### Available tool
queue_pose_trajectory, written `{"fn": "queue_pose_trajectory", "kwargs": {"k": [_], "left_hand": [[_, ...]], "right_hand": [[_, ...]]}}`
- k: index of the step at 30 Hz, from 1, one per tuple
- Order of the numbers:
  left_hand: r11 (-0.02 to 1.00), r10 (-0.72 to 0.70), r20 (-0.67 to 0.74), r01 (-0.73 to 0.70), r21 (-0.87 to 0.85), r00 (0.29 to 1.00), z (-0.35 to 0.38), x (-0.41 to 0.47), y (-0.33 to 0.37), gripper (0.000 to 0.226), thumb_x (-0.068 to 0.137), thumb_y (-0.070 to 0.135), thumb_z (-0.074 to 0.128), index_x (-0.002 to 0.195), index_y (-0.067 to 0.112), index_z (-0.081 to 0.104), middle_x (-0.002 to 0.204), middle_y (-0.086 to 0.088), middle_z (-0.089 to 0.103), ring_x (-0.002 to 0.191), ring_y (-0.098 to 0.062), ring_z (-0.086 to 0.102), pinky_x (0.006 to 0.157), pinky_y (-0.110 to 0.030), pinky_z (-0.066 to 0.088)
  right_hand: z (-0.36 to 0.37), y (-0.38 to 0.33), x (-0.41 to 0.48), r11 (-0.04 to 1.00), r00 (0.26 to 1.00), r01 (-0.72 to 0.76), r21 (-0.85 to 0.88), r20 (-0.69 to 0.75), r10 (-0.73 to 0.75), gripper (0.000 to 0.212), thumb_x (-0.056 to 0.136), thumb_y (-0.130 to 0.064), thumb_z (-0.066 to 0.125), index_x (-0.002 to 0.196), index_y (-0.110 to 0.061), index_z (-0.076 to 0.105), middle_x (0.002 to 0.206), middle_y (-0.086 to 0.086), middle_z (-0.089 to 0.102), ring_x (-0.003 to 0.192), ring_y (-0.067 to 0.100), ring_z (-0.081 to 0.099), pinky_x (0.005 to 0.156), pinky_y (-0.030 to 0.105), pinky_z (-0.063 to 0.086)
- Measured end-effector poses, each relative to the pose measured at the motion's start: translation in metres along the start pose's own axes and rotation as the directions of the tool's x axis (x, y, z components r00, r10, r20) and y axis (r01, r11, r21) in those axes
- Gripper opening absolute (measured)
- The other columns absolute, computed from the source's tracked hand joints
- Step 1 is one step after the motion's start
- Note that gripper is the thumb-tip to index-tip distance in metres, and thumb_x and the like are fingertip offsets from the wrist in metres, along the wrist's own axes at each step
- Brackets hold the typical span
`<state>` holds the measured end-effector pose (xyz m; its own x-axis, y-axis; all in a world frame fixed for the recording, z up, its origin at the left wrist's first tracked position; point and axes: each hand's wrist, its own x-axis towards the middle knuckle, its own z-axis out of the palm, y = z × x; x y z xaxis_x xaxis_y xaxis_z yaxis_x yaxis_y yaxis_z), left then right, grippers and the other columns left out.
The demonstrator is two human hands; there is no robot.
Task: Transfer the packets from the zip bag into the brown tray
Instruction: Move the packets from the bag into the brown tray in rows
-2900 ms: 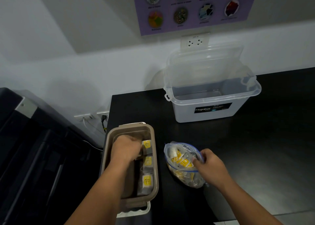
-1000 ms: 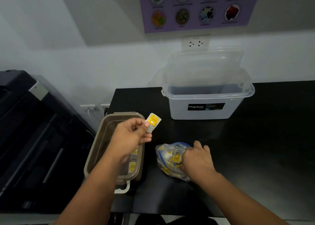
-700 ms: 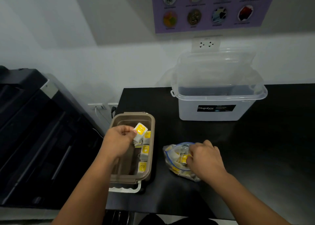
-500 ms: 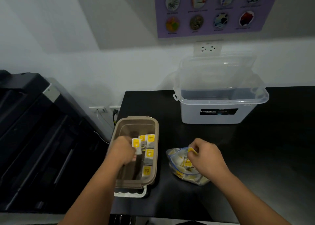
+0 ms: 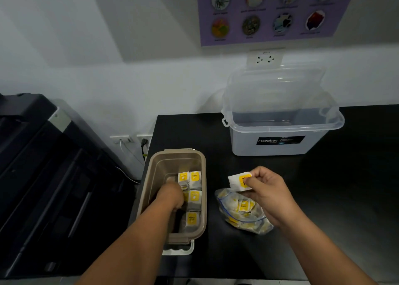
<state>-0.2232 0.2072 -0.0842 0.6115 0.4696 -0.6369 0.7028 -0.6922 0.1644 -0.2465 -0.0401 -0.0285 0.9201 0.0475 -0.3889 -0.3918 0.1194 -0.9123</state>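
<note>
The brown tray (image 5: 159,166) sits at the left front corner of the black table (image 5: 323,198), a deep rectangular tub with rounded corners whose long axis runs from the person toward the wall. It rests on a white lid (image 5: 179,250) that shows under its near end. Along its right inner wall stands a row of packets (image 5: 194,198), white and grey with yellow square labels, lined up along the tray's length, with one more beside the far end of the row.

The zip bag (image 5: 244,215) lies on the table just right of the tray, clear plastic with a blue seal line, crumpled and lying slantwise, its mouth toward the far left. It holds a jumble of the same yellow-labelled packets.

The left hand (image 5: 170,195) reaches down inside the tray, knuckles up, fingers curled at the packets near the far end of the row; whether it has hold of one cannot be told. The right hand (image 5: 267,189) hovers just above the bag's mouth, wrist bent, thumb and fingertips pinched on a single packet (image 5: 238,182). That packet is held roughly flat, label up, its free white end pointing left toward the tray.

Behind stands a clear storage box (image 5: 280,137), its lid raised.
</note>
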Motion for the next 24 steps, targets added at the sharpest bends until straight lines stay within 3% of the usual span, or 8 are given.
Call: {"fn": "queue_pose_trajectory", "kwargs": {"k": [5, 8, 11, 14, 16, 18, 21, 24], "left_hand": [[0.943, 0.15, 0.11, -0.176, 0.282, 0.982, -0.005, 0.0, -0.003, 0.035, 0.09, 0.013, 0.07, 0.122, 0.004, 0.063, 0.114, -0.011, 0.068, 0.112, -0.024, 0.066, 0.097, -0.031, 0.052], [0.959, 0.182, 0.074, -0.194, 0.205, 0.981, -0.012, -0.003, -0.007, 0.032, 0.088, 0.011, 0.07, 0.118, 0.003, 0.067, 0.117, -0.012, 0.068, 0.111, -0.026, 0.066, 0.094, -0.032, 0.054], [0.942, 0.293, -0.06, -0.278, 0.187, 0.954, -0.028, -0.015, -0.008, 0.023, 0.089, 0.017, 0.066, 0.11, 0.007, 0.07, 0.107, -0.01, 0.071, 0.101, -0.026, 0.069, 0.077, -0.03, 0.053], [0.917, 0.39, -0.102, -0.396, -0.045, 0.915, -0.051, -0.037, -0.008, 0.015, 0.093, 0.033, 0.067, 0.095, 0.019, 0.073, 0.077, 0.0, 0.07, 0.072, -0.014, 0.067, 0.066, -0.027, 0.052], [0.767, 0.483, -0.057, -0.453, -0.455, 0.874, -0.065, -0.059, -0.005, 0.021, 0.09, 0.039, 0.072, 0.098, 0.02, 0.075, 0.085, -0.003, 0.075, 0.075, -0.012, 0.069, 0.073, -0.03, 0.06], [0.581, 0.575, 0.027, -0.385, -0.717, 0.818, -0.079, -0.082, -0.004, 0.035, 0.079, 0.042, 0.079, 0.104, 0.018, 0.076, 0.096, -0.002, 0.076, 0.084, -0.014, 0.071, 0.082, -0.034, 0.061], [0.523, 0.618, 0.064, -0.348, -0.778, 0.784, -0.081, -0.094, -0.007, 0.037, 0.076, 0.031, 0.084, 0.11, 0.017, 0.074, 0.094, 0.002, 0.075, 0.085, -0.01, 0.069, 0.084, -0.034, 0.058], [0.45, 0.539, -0.012, -0.3, -0.841, 0.842, -0.074, -0.094, -0.012, 0.025, 0.083, 0.019, 0.081, 0.107, 0.015, 0.074, 0.092, -0.002, 0.074, 0.083, -0.013, 0.067, 0.078, -0.032, 0.058]], "right_hand": [[0.006, -0.008, -0.006, 0.981, 0.992, -0.087, 0.175, 0.101, 0.07, 0.006, 0.1, 0.004, 0.057, 0.1, -0.002, 0.059, 0.096, 0.023, 0.077, 0.096, 0.042, 0.076, 0.088, 0.052, 0.061], [0.012, -0.009, -0.006, 0.984, 0.987, -0.102, 0.148, 0.142, 0.081, 0.007, 0.1, -0.001, 0.06, 0.107, -0.003, 0.061, 0.098, 0.025, 0.076, 0.093, 0.043, 0.076, 0.082, 0.046, 0.064], [0.022, -0.012, -0.004, 0.992, 0.984, -0.081, 0.099, 0.164, 0.064, 0.008, 0.099, -0.004, 0.062, 0.107, -0.003, 0.061, 0.098, 0.022, 0.077, 0.09, 0.041, 0.077, 0.08, 0.043, 0.065], [0.037, -0.016, -0.003, 0.994, 0.984, -0.052, 0.101, 0.177, 0.033, 0.005, 0.098, -0.003, 0.063, 0.103, -0.002, 0.063, 0.097, 0.019, 0.078, 0.09, 0.039, 0.077, 0.079, 0.042, 0.065], [0.05, -0.021, -0.001, 0.993, 0.984, -0.03, 0.113, 0.177, 0.009, 0.005, 0.098, -0.003, 0.064, 0.103, -0.002, 0.064, 0.098, 0.019, 0.077, 0.091, 0.037, 0.077, 0.078, 0.041, 0.064], [0.064, -0.025, 0.001, 0.993, 0.986, 0.014, 0.115, 0.161, -0.033, 0.002, 0.098, -0.003, 0.064, 0.1, -0.004, 0.065, 0.096, 0.016, 0.077, 0.088, 0.03, 0.077, 0.077, 0.04, 0.064], [0.085, -0.029, 0.003, 0.988, 0.985, 0.081, 0.133, 0.143, -0.1, 0.005, 0.098, -0.002, 0.064, 0.095, -0.006, 0.065, 0.094, 0.014, 0.077, 0.084, 0.022, 0.076, 0.075, 0.034, 0.064], [0.1, -0.028, 0.003, 0.987, 0.983, 0.094, 0.129, 0.143, -0.112, 0.001, 0.096, -0.008, 0.069, 0.096, -0.008, 0.069, 0.097, 0.013, 0.079, 0.085, 0.022, 0.076, 0.072, 0.031, 0.061]]}}
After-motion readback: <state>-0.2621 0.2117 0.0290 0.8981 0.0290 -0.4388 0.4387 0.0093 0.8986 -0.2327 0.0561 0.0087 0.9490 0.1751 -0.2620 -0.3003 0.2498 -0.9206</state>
